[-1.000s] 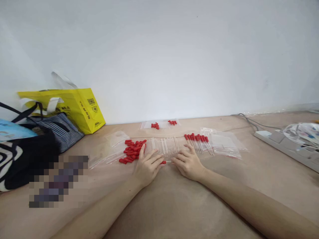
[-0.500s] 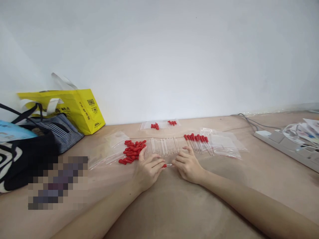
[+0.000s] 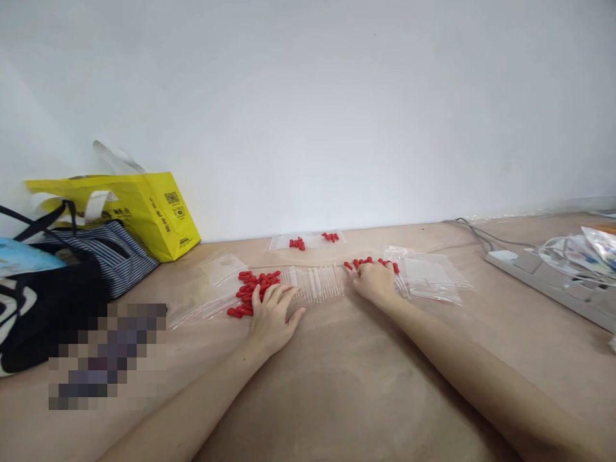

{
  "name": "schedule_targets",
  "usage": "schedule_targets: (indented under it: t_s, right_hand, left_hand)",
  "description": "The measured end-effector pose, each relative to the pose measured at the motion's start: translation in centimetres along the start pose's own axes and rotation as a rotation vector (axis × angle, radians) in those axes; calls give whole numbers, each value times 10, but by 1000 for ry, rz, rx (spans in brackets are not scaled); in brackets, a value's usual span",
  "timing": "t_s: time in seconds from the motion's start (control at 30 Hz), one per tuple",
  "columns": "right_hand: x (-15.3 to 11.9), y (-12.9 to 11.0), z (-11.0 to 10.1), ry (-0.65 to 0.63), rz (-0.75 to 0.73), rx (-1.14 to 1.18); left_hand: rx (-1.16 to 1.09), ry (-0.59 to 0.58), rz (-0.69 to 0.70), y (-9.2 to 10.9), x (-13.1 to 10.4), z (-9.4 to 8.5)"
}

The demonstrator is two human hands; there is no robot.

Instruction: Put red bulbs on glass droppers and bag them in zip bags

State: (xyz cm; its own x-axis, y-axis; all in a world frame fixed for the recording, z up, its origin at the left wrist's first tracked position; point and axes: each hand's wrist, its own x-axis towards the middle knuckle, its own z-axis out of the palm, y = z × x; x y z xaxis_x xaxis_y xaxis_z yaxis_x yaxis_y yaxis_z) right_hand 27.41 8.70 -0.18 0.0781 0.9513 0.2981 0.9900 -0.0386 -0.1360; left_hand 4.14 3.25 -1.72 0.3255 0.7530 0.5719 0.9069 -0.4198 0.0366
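Note:
My left hand [image 3: 275, 317] is open, fingers apart, at the right edge of a pile of red rubber bulbs [image 3: 248, 290]. Thin clear dropper tubes [image 3: 315, 283] lie side by side just beyond its fingertips. Further right, my right hand [image 3: 375, 282] is closed on a dropper whose red bulb [image 3: 347, 265] pokes out left of the fingers; its tube is mostly hidden. This hand covers part of a row of red-bulbed droppers [image 3: 395, 268].
Clear zip bags [image 3: 433, 276] lie right of the row, and another bag [image 3: 226, 268] left of the pile. A bag with red bulbs [image 3: 297, 244] lies near the wall. A yellow bag [image 3: 163, 215] stands left; a power strip [image 3: 539, 279] lies right.
My right hand has moved right and away from me, to the dropper row, with the dropper. My left hand has let go of the red bulb, opened and shifted back to the pile.

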Motion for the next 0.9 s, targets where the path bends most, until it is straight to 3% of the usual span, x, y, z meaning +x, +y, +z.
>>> schedule_targets:
  t_s: [0.13, 0.33, 0.47, 0.6, 0.73, 0.9]
  right_hand:
    - [12, -7, 5, -90, 54, -38]
    - [13, -5, 8, -105, 66, -42]
    - [10, -5, 3, -106, 60, -38]
    - [13, -16, -3, -138, 25, -9]
    - [22, -31, -2, -220, 35, 28]
    - [31, -38, 1, -301, 46, 67]
  left_hand:
    - [-5, 11, -78, 2, 0, -2]
    - [-9, -1, -178, 1, 5, -10]
    - [58, -51, -357, -18, 22, -25]
    - [72, -233, -459, -49, 47, -34]
    - [51, -335, -422, -71, 72, -24]
    - [44, -428, -392, -79, 91, -4]
